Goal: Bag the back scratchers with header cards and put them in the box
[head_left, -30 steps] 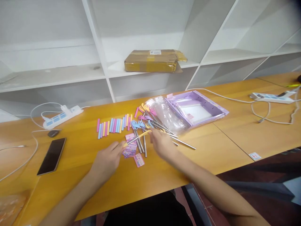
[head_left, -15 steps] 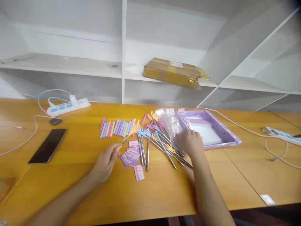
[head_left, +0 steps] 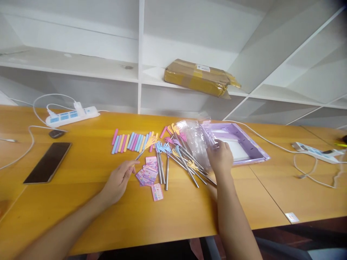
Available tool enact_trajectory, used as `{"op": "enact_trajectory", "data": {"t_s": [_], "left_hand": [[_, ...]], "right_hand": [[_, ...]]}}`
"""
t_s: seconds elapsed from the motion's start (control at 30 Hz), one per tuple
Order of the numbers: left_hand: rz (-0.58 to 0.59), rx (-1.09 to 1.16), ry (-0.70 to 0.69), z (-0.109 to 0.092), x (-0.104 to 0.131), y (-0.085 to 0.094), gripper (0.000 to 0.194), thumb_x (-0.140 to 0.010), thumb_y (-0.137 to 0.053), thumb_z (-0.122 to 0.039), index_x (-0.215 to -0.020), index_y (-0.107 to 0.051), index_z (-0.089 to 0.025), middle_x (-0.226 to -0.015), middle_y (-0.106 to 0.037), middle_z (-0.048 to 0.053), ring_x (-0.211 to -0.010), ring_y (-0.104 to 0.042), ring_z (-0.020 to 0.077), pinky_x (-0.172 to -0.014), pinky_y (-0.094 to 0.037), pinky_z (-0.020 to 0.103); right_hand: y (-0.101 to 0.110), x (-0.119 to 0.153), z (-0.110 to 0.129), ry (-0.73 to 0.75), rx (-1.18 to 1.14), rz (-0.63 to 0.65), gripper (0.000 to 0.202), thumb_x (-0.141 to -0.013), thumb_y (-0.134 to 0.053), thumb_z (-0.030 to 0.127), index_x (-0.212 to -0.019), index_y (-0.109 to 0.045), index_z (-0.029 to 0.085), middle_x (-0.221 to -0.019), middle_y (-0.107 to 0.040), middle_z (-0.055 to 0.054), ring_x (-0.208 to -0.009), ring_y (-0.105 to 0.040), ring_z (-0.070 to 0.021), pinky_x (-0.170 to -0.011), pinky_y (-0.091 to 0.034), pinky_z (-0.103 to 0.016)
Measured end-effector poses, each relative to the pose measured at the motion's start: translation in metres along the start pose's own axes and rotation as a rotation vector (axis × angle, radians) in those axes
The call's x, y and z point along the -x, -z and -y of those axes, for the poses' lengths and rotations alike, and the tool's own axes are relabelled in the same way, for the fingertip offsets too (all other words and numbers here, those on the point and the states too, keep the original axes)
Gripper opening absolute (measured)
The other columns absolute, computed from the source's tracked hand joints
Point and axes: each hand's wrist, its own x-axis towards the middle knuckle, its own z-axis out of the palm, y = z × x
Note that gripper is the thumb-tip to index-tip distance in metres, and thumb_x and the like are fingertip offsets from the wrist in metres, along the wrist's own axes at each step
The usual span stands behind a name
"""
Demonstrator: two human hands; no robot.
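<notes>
My left hand (head_left: 119, 180) is closed round the handle end of a back scratcher (head_left: 150, 142) with a yellow hand-shaped head and a metal rod. My right hand (head_left: 221, 155) pinches the edge of a crinkled clear plastic bag (head_left: 193, 139); its fingertips are partly hidden. Between the hands lie several more back scratchers (head_left: 166, 173) with blue, pink, purple and yellow heads and steel rods. A row of pastel handle sleeves (head_left: 132, 141) lies behind my left hand. Pink and purple printed cards (head_left: 148, 174) are scattered beside it, with a single card (head_left: 157, 192) nearer me.
A purple open box (head_left: 260, 150) stands beyond my right hand. At left lie a phone (head_left: 47, 162) and a white power strip (head_left: 73, 115) with cables. Another power strip (head_left: 317, 152) is at far right. A taped cardboard parcel (head_left: 195, 78) rests on the shelf.
My right hand has drawn the plastic bag's edge up slightly, toward the purple box. My left hand keeps its hold on the yellow back scratcher. The view has shifted a little.
</notes>
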Motion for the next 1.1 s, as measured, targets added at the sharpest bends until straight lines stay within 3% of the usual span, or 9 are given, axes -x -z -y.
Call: {"op": "enact_trajectory", "data": {"t_s": [0.1,0.2,0.3,0.4,0.57,0.77,0.9,1.0,1.1], "left_hand": [[0.030,0.090,0.003,-0.006,-0.006,0.001,0.039,-0.114,-0.039,-0.047,-0.127,-0.070,-0.026,-0.107,-0.068,0.005,-0.098,-0.065,0.0218,-0.090,-0.051,0.034],[0.084,0.208,0.006,-0.023,-0.013,-0.005,0.036,-0.109,-0.050,-0.051,-0.123,-0.072,-0.026,-0.110,-0.067,0.006,-0.099,-0.064,0.0231,-0.091,-0.051,0.036],[0.168,0.404,0.027,-0.041,-0.017,-0.023,0.040,-0.106,-0.056,-0.055,-0.126,-0.072,-0.025,-0.107,-0.067,0.006,-0.102,-0.064,0.0242,-0.093,-0.051,0.037],[0.172,0.606,0.022,-0.045,-0.018,-0.046,0.042,-0.100,-0.066,-0.058,-0.114,-0.073,-0.019,-0.101,-0.067,0.007,-0.102,-0.063,0.0250,-0.092,-0.051,0.037],[0.080,0.618,0.043,-0.029,-0.008,-0.055,0.040,-0.093,-0.075,-0.055,-0.100,-0.073,-0.016,-0.094,-0.067,0.005,-0.090,-0.061,0.0214,-0.084,-0.051,0.034],[0.064,0.631,0.080,-0.028,-0.003,-0.033,0.037,-0.097,-0.070,-0.054,-0.095,-0.072,-0.018,-0.077,-0.058,-0.001,-0.066,-0.050,0.0136,-0.064,-0.041,0.027],[0.223,0.631,0.015,-0.029,-0.006,-0.027,0.035,-0.096,-0.071,-0.051,-0.090,-0.072,-0.017,-0.075,-0.057,-0.002,-0.065,-0.049,0.0126,-0.065,-0.041,0.027],[0.292,0.582,-0.023,-0.033,-0.004,-0.029,0.031,-0.093,-0.074,-0.047,-0.086,-0.073,-0.017,-0.087,-0.066,0.003,-0.079,-0.060,0.0174,-0.078,-0.048,0.031],[0.271,0.534,-0.072,-0.036,-0.002,-0.031,0.027,-0.090,-0.079,-0.044,-0.085,-0.077,-0.018,-0.103,-0.070,0.008,-0.101,-0.066,0.0240,-0.094,-0.051,0.036]], "right_hand": [[0.011,0.012,0.036,-0.023,-0.426,0.130,0.044,-0.087,-0.069,0.048,-0.119,-0.072,0.017,-0.092,-0.070,-0.006,-0.075,-0.060,-0.0198,-0.074,-0.051,-0.035],[0.014,0.048,0.089,0.022,-0.773,0.337,0.042,-0.091,-0.073,0.054,-0.115,-0.070,0.021,-0.083,-0.064,0.000,-0.068,-0.056,-0.0157,-0.064,-0.048,-0.029],[0.006,0.096,0.138,0.128,-0.907,0.473,0.031,-0.095,-0.074,0.047,-0.111,-0.067,0.022,-0.083,-0.062,0.001,-0.066,-0.055,-0.0136,-0.060,-0.046,-0.026],[-0.008,0.136,0.165,0.262,-0.927,0.558,0.020,-0.097,-0.073,0.039,-0.105,-0.063,0.023,-0.081,-0.061,0.002,-0.064,-0.055,-0.0129,-0.061,-0.046,-0.026],[-0.028,0.158,0.157,0.331,-0.981,0.653,0.027,-0.094,-0.077,0.038,-0.098,-0.054,0.024,-0.084,-0.058,0.003,-0.067,-0.054,-0.0131,-0.064,-0.046,-0.027],[-0.028,0.158,0.145,0.235,-1.226,1.085,0.044,-0.092,-0.079,0.058,-0.106,-0.052,0.027,-0.084,-0.053,0.003,-0.070,-0.051,-0.0149,-0.064,-0.045,-0.028],[-0.033,0.159,0.153,0.012,-1.376,1.072,0.057,-0.094,-0.061,0.079,-0.117,-0.058,0.027,-0.091,-0.060,-0.001,-0.076,-0.057,-0.0190,-0.068,-0.050,-0.032],[-0.038,0.165,0.159,-0.112,-1.325,1.035,0.052,-0.091,-0.076,0.068,-0.121,-0.064,0.027,-0.092,-0.064,-0.001,-0.079,-0.059,-0.0190,-0.076,-0.052,-0.032],[-0.037,0.167,0.162,-0.178,-1.337,0.991,0.041,-0.091,-0.078,0.062,-0.102,-0.068,0.024,-0.084,-0.062,0.000,-0.076,-0.056,-0.0178,-0.074,-0.051,-0.031]]}}
